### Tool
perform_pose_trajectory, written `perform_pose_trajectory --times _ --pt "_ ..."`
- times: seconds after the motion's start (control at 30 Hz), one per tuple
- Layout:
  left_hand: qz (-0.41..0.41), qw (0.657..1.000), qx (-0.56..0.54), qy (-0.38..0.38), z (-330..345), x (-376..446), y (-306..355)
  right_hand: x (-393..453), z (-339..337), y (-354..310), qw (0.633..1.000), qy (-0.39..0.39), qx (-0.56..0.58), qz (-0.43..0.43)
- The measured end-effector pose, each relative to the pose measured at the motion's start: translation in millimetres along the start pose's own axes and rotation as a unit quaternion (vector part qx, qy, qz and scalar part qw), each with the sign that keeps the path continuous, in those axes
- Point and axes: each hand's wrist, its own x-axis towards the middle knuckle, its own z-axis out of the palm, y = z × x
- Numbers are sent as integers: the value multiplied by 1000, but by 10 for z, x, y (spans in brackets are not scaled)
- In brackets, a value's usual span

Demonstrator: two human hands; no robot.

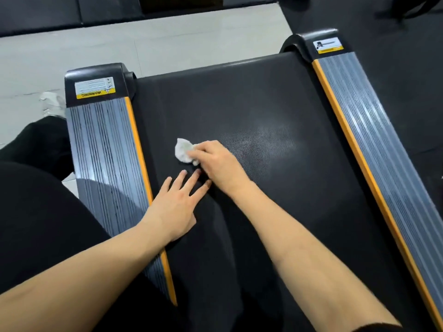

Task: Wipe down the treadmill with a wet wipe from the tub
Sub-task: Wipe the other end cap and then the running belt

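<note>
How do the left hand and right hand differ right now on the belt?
The left hand lies flat with fingers spread, holding nothing; the right hand grips a crumpled white wipe. The right hand reaches farther up the belt than the left hand, which sits near the orange-edged side rail. Both rest on the belt.

I am looking down into a gym. A treadmill [239, 104] fills my view, with a black running belt [263, 188], grey ribbed side rails [105, 149] edged in orange, and yellow warning labels [94, 88] on the rear end caps. Dark rubber flooring [395, 32] lies to one side and pale floor tiles [143, 44] beyond the belt's end.
</note>
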Motion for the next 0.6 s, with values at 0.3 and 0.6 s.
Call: perform_pose_trajectory --times 0.3,0.6 --pt "-3 999 -16 -39 -28 -66 -7 -541 -1264 1839 871 232 -165 401" --pt "-28 996 -62 -56 -106 -111 -66 -219 -427 772 916 288 -105 259"
